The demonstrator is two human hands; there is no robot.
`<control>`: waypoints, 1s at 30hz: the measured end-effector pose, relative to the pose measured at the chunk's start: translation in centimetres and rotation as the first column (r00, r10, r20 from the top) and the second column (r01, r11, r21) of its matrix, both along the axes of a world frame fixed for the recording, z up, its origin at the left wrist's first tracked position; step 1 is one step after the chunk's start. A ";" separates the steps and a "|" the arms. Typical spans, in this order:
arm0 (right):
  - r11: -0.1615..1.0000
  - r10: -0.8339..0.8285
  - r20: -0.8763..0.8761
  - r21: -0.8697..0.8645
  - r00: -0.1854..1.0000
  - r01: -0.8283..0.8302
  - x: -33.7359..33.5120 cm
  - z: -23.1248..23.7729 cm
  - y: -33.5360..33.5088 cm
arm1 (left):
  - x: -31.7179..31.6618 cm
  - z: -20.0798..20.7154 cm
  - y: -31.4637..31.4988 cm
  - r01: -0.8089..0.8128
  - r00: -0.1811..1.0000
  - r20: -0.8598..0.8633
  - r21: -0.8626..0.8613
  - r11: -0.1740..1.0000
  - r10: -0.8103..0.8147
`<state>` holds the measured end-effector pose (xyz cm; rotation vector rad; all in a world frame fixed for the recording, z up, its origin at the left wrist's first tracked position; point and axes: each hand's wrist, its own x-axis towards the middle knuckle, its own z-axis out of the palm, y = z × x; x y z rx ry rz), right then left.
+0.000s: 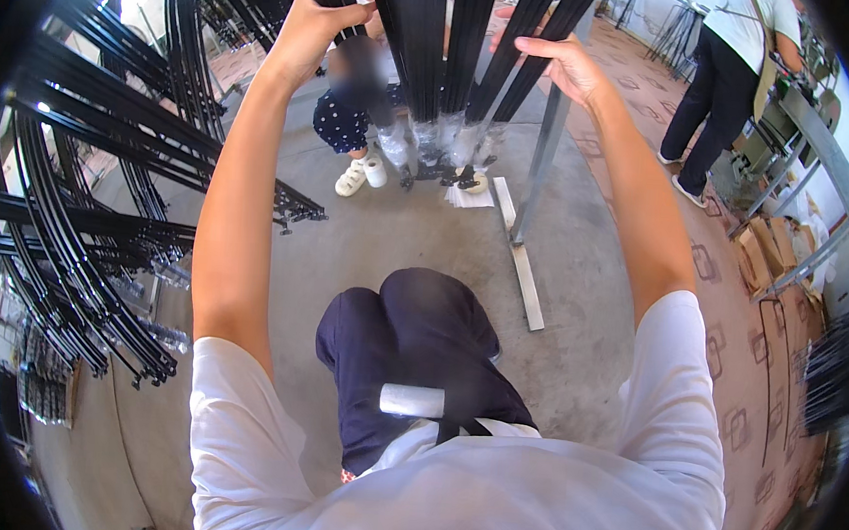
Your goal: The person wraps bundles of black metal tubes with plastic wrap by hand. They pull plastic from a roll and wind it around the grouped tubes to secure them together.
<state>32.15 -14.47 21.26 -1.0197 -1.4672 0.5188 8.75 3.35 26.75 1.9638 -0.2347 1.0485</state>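
Several bundles of long, thin black rods (423,46) stand upright in front of me, their lower ends wrapped in clear plastic (430,141). My left hand (314,33) is raised at their left side, its thumb across some of the rods and its fingers partly hidden behind them. At the right side, my right hand (563,67) is closed around other rods, with the thumb in front and fingertips showing behind. A white roll (412,400) lies on my lap over dark trousers.
More black rods (114,91) hang on racks at the left. Beyond the bundles is a person (341,124) in dotted dark clothes. A metal post (543,165) stands on a flat bar (526,281). Another person (717,84) stands far right near cardboard boxes (765,252).
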 end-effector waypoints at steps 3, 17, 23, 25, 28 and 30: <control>0.999 0.017 0.003 0.028 1.000 -0.017 0.0 0.1 0.1 | -0.2 0.0 -0.2 -0.060 0.998 -0.038 -0.078 0.995 0.058; 0.984 0.154 -0.047 -0.081 0.987 -0.157 -1.1 1.1 0.8 | -1.5 0.4 0.6 0.368 0.890 -0.093 -0.435 0.822 -0.447; 0.979 0.201 -0.257 0.025 0.945 -0.201 -3.5 1.1 1.4 | -1.3 0.1 -2.8 0.257 0.964 0.026 -0.321 0.911 -0.263; 0.986 0.157 -0.297 0.102 0.942 -0.132 -3.5 1.2 1.9 | -0.9 0.2 -3.8 0.145 0.988 0.090 -0.321 0.936 -0.122; 0.985 0.089 -0.351 0.170 0.932 -0.030 -5.2 1.9 2.2 | -0.7 0.7 -3.7 0.100 0.987 0.141 -0.201 0.975 -0.073; 0.976 0.044 -0.371 0.213 0.928 0.039 -6.9 2.1 2.1 | -0.7 0.8 -4.0 0.099 0.987 0.143 -0.168 0.981 -0.075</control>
